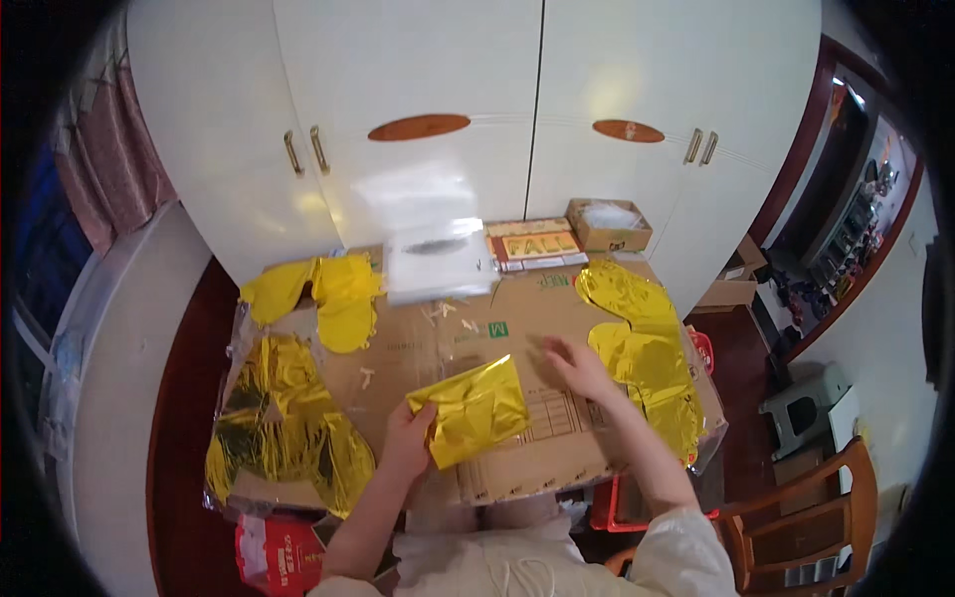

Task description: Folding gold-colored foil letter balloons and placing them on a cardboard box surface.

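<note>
My left hand (pixel 409 438) is closed on the near-left edge of a folded gold foil balloon (pixel 477 410), lifted over the cardboard-covered table. The foil looks flat and uninflated, with creases across its shiny face. Off to its right, my right hand (pixel 579 368) hovers above the cardboard, fingers apart and slightly blurred, holding nothing that I can see. Beside that hand lie flat gold foil pieces (pixel 642 343) with rounded lobes. More gold foil is spread at the table's left, a smooth piece (pixel 345 300) at the back and a crumpled sheet (pixel 288 423) nearer me.
At the back of the table are a stack of clear plastic bags (pixel 438 264), a printed package (pixel 534 245) and a small cardboard box (pixel 609 225). Small pale strips (pixel 443 310) lie on the cardboard (pixel 408 358). White cabinets stand behind; a wooden chair (pixel 811 527) is at right.
</note>
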`<action>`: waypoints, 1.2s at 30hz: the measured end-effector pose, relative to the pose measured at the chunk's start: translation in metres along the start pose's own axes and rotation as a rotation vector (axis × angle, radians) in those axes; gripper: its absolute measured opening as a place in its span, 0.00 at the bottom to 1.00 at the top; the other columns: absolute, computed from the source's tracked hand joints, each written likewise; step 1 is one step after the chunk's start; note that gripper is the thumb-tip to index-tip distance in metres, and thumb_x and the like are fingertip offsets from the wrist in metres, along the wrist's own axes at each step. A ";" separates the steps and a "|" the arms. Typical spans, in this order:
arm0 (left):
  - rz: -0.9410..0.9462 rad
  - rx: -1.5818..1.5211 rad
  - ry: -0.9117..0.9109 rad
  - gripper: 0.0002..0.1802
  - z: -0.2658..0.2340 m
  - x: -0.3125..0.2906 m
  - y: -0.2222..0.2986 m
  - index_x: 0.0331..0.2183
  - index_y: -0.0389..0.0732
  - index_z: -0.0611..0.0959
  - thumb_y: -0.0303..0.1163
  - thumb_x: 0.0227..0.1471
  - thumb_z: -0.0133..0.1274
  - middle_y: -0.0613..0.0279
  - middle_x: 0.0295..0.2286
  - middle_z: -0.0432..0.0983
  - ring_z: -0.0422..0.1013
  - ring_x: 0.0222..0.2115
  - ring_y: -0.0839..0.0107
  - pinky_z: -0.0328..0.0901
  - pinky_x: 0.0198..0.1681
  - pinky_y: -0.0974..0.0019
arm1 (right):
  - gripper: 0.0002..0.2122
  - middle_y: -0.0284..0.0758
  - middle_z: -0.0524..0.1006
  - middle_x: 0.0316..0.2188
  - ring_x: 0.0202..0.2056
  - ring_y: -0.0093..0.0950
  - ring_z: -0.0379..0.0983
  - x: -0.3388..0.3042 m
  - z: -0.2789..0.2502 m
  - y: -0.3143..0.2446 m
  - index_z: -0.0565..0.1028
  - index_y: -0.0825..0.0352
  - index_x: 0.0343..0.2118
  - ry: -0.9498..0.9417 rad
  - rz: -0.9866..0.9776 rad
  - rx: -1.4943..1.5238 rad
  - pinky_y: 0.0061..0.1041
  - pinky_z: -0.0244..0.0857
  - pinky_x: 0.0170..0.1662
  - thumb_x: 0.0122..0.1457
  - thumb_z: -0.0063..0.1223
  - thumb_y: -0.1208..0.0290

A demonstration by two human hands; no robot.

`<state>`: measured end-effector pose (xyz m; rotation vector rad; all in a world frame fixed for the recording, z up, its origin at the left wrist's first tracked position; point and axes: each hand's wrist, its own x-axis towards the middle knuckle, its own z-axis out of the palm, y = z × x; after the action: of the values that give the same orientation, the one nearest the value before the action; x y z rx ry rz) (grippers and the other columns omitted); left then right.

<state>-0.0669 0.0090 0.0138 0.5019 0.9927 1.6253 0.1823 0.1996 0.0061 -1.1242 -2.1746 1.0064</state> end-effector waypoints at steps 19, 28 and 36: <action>0.083 -0.117 0.280 0.02 -0.050 0.015 0.031 0.34 0.40 0.74 0.25 0.56 0.49 0.67 0.26 0.72 0.67 0.23 0.78 0.65 0.27 0.72 | 0.06 0.37 0.78 0.27 0.30 0.39 0.76 0.233 -0.030 0.081 0.72 0.63 0.32 0.026 -0.392 -1.066 0.36 0.69 0.31 0.52 0.45 0.71; 0.115 -0.133 0.318 0.04 -0.032 0.012 0.051 0.36 0.40 0.74 0.25 0.56 0.48 0.67 0.28 0.73 0.69 0.25 0.78 0.66 0.27 0.73 | 0.03 0.38 0.73 0.18 0.23 0.35 0.74 0.182 -0.063 0.011 0.70 0.63 0.22 0.702 -0.496 -0.689 0.34 0.67 0.25 0.47 0.52 0.74; 0.195 -0.152 0.187 0.05 -0.007 -0.007 0.054 0.37 0.40 0.74 0.27 0.56 0.49 0.68 0.27 0.72 0.68 0.25 0.77 0.67 0.29 0.71 | 0.06 0.37 0.75 0.24 0.29 0.35 0.75 0.165 -0.040 0.056 0.72 0.64 0.25 0.169 -0.556 -0.973 0.34 0.68 0.33 0.47 0.52 0.67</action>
<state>-0.1018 -0.0016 0.0547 0.3564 0.9704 1.9336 0.1468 0.3746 0.0006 -0.7917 -2.6340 -0.4348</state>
